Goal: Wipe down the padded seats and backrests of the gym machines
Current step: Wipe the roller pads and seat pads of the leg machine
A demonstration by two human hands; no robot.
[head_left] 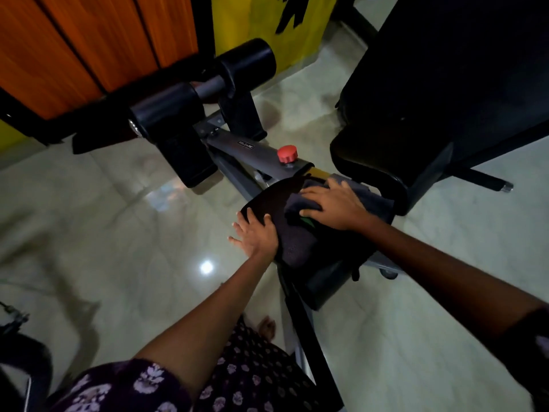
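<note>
My left hand (256, 233) lies flat, fingers spread, on the near edge of the small padded seat (300, 248), probably steadying it. My right hand (332, 206), fingers extended, presses a crumpled grey cloth (300, 208) onto the seat's matte black top. Beyond: red knob (287, 153), smooth cylindrical roller pads (249, 62).

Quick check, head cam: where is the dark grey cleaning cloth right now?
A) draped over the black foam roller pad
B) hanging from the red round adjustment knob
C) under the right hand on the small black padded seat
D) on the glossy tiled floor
C: the right hand lies flat on the dark grey cleaning cloth, pressing it onto the small black padded seat, while the left hand rests on the seat's edge.
</note>
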